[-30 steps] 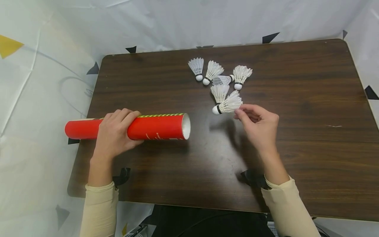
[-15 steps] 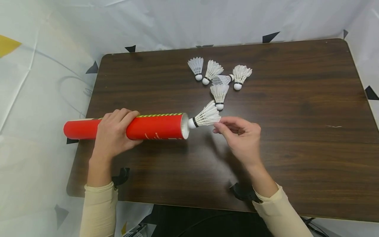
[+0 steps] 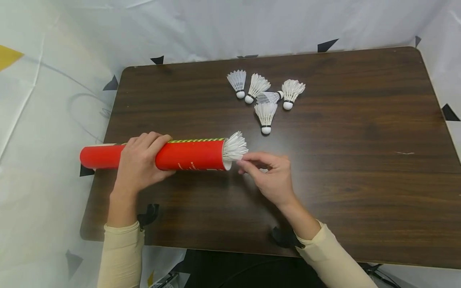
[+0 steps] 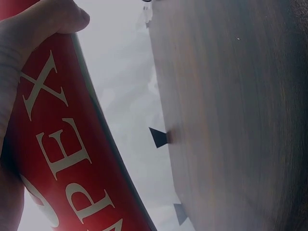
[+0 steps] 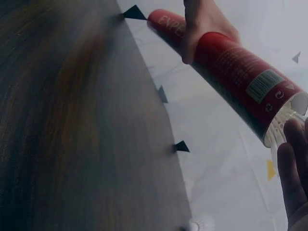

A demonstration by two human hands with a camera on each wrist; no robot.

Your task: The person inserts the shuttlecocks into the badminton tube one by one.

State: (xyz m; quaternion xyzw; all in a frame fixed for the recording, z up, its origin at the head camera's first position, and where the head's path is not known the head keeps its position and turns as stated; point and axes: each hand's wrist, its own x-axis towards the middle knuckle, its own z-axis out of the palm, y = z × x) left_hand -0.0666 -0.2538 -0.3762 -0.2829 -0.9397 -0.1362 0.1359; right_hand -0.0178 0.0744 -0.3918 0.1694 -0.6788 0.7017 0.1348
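Note:
My left hand grips a red cardboard tube round its middle, holding it sideways with the mouth facing right. Large pale letters show on the tube in the left wrist view. With thumb and fingertips my right hand pinches the feather skirt of a white shuttlecock. Its cork end is hidden inside the tube's mouth, and the feathers stick out. In the right wrist view the feathers show between the tube's rim and my fingers.
Several shuttlecocks lie grouped toward the back of the brown table, the nearest shuttlecock with its cork toward me. White sheeting with black tape marks surrounds the table. Black straps hang at both wrists.
My right hand has carried the shuttlecock left from beside the group, and its cork end has gone into the tube's mouth. The left hand and tube have stayed nearly still.

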